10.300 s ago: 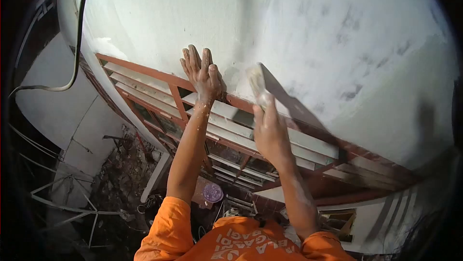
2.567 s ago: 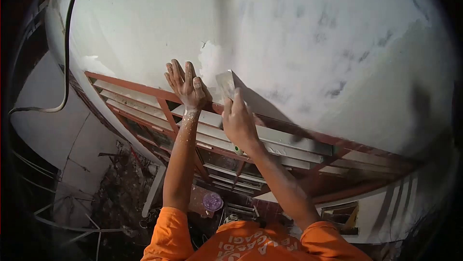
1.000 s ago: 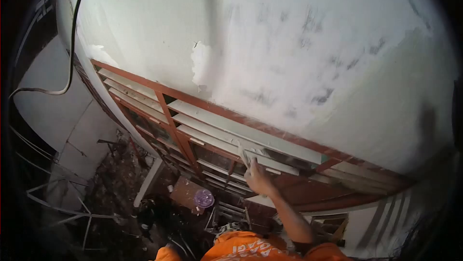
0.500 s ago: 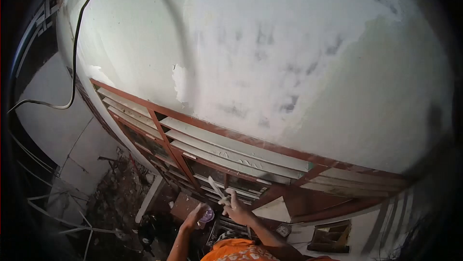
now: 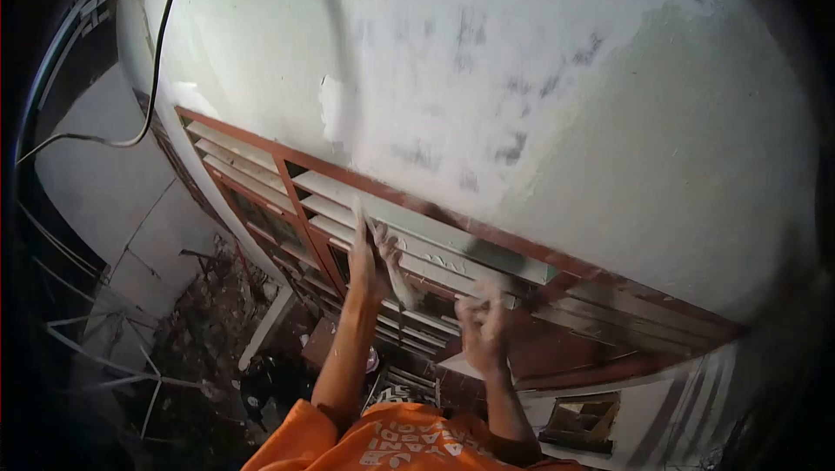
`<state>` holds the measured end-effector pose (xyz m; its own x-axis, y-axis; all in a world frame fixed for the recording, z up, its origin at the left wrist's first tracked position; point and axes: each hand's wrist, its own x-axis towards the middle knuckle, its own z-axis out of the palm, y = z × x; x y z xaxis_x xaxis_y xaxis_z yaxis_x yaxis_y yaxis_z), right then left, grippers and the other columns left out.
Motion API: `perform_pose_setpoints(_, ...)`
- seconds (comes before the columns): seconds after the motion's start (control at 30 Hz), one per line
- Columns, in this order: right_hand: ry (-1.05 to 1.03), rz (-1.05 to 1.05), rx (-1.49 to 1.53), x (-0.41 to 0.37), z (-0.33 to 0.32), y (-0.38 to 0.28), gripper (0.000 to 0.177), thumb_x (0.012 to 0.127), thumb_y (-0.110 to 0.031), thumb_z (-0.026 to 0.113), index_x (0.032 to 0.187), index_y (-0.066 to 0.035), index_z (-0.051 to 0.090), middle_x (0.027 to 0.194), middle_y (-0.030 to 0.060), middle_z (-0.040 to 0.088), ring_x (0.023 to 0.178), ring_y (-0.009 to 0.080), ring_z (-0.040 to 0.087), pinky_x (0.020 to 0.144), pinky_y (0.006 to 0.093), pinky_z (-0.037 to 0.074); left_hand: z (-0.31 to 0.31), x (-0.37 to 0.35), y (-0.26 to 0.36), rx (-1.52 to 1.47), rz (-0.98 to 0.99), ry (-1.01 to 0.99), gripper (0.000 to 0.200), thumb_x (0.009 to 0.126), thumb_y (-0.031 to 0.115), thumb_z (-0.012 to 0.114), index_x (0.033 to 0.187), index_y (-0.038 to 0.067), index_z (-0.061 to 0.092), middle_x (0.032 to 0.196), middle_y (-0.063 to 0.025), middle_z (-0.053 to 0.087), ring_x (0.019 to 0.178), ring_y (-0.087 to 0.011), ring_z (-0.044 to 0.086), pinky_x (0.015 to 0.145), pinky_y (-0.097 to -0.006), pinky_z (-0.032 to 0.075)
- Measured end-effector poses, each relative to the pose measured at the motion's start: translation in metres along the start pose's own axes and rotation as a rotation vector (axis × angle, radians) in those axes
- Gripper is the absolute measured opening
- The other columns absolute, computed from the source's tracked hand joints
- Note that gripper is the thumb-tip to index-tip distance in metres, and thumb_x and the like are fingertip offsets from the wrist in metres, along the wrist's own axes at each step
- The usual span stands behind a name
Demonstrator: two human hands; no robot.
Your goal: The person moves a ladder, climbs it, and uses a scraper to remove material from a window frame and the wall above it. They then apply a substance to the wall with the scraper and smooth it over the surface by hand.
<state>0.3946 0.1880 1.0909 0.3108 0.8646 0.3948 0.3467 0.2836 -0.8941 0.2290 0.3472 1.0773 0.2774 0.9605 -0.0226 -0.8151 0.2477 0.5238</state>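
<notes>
**Blade held at the louvres beneath a patched wall**

Most of the view is filled by a plastered wall, smudged grey in places. Below it, a red-framed louvred window is crossed by both raised arms. A black cable is draped down the wall at ten o'clock. A white filler patch is seen at eleven o'clock from the left hand. No container can be made out clearly. A pale flat blade is grasped in the left hand, running from eleven to five o'clock against the slats. The right hand, at four o'clock from the blade, is blurred; its grip cannot be told.
</notes>
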Motion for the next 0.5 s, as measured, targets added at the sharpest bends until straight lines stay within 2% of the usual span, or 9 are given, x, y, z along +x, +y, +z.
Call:
perform_pose_setpoints(0.03, 0.107, -0.034, -0.050, 0.007, -0.012, -0.004, 0.045, 0.093, -0.015, 0.063, 0.132, 0.000, 0.043, 0.121, 0.0169, 0.054, 0.102, 0.0291, 0.061, 0.083, 0.0400, 0.052, 0.029, 0.005, 0.012, 0.112, 0.125, 0.111, 0.037, 0.103, 0.048, 0.041, 0.095, 0.012, 0.047, 0.070, 0.0030, 0.041, 0.056, -0.0096, 0.042, 0.049, -0.0253, 0.036)
perform_pose_setpoints(0.1, 0.281, -0.183, -0.229, 0.023, -0.039, 0.012, 0.047, 0.093, -0.013, 0.061, 0.133, 0.001, 0.042, 0.124, 0.0182, 0.052, 0.112, 0.0306, 0.055, 0.097, 0.0426, 0.044, 0.056, 0.027, 0.022, 0.011, 0.175, 0.373, 0.034, 0.104, 0.044, 0.040, 0.095, 0.012, 0.046, 0.068, 0.0024, 0.042, 0.054, -0.0098, 0.040, 0.048, -0.0257, 0.034)
perform_pose_setpoints(0.17, 0.388, -0.155, -0.180, 0.042, -0.054, -0.008, 0.049, 0.093, -0.011, 0.060, 0.136, 0.002, 0.039, 0.131, 0.0209, 0.049, 0.125, 0.0341, 0.047, 0.108, 0.0447, 0.034, 0.029, 0.063, 0.017, -0.076, 0.227, 0.114, 0.031, 0.105, 0.040, 0.040, 0.101, 0.010, 0.045, 0.073, 0.0003, 0.046, 0.056, -0.0105, 0.042, 0.048, -0.0258, 0.035)
perform_pose_setpoints(0.2, 0.381, -0.157, -0.182, 0.051, -0.062, -0.013, 0.049, 0.093, -0.011, 0.060, 0.136, 0.002, 0.039, 0.131, 0.0209, 0.049, 0.125, 0.0341, 0.047, 0.108, 0.0447, 0.034, 0.033, 0.072, 0.017, -0.125, 0.197, 0.164, 0.030, 0.105, 0.038, 0.038, 0.106, 0.009, 0.045, 0.077, -0.0013, 0.050, 0.059, -0.0112, 0.043, 0.049, -0.0259, 0.036)
perform_pose_setpoints(0.27, 0.512, -0.318, -0.565, 0.071, -0.074, -0.017, 0.055, 0.094, -0.018, 0.059, 0.141, -0.001, 0.036, 0.142, 0.0224, 0.041, 0.134, 0.0383, 0.039, 0.111, 0.0486, 0.029, 0.037, 0.089, 0.014, -0.181, 0.223, 0.077, 0.030, 0.105, 0.037, 0.038, 0.106, 0.008, 0.045, 0.077, -0.0016, 0.050, 0.059, -0.0112, 0.043, 0.049, -0.0260, 0.036)
perform_pose_setpoints(0.3, 0.500, -0.332, -0.557, 0.081, -0.078, -0.017, 0.055, 0.094, -0.018, 0.059, 0.141, -0.001, 0.036, 0.142, 0.0224, 0.041, 0.134, 0.0383, 0.039, 0.111, 0.0486, 0.029, 0.039, 0.097, 0.015, -0.228, 0.244, -0.008, 0.029, 0.106, 0.036, 0.038, 0.106, 0.008, 0.045, 0.078, -0.0019, 0.050, 0.060, -0.0113, 0.044, 0.049, -0.0260, 0.037)
perform_pose_setpoints(0.37, 0.541, -0.341, -0.746, 0.098, -0.077, -0.014, 0.059, 0.095, -0.025, 0.058, 0.145, -0.005, 0.034, 0.150, 0.0230, 0.031, 0.141, 0.0395, 0.028, 0.114, 0.0538, 0.022, 0.049, 0.106, 0.020, -0.225, 0.256, 0.054, 0.027, 0.106, 0.033, 0.039, 0.105, 0.007, 0.044, 0.078, -0.0028, 0.050, 0.060, -0.0127, 0.045, 0.049, -0.0260, 0.039)
perform_pose_setpoints(0.4, 0.535, -0.313, -0.718, 0.106, -0.077, -0.008, 0.062, 0.095, -0.035, 0.055, 0.148, -0.010, 0.034, 0.155, 0.0226, 0.022, 0.145, 0.0392, 0.020, 0.115, 0.0587, 0.016, 0.051, 0.113, 0.020, -0.261, 0.280, 0.059, 0.027, 0.106, 0.034, 0.040, 0.105, 0.007, 0.044, 0.077, -0.0028, 0.050, 0.060, -0.0132, 0.046, 0.048, -0.0258, 0.039)
perform_pose_setpoints(0.5, 0.596, -0.280, -0.899, 0.120, -0.058, 0.004, 0.068, 0.095, -0.041, 0.053, 0.152, -0.012, 0.029, 0.158, 0.0204, 0.017, 0.147, 0.0398, 0.011, 0.117, 0.0560, 0.013, 0.066, 0.116, 0.026, -0.348, 0.334, 0.115, 0.027, 0.105, 0.036, 0.042, 0.106, 0.009, 0.044, 0.076, -0.0028, 0.050, 0.059, -0.0140, 0.048, 0.046, -0.0254, 0.038)
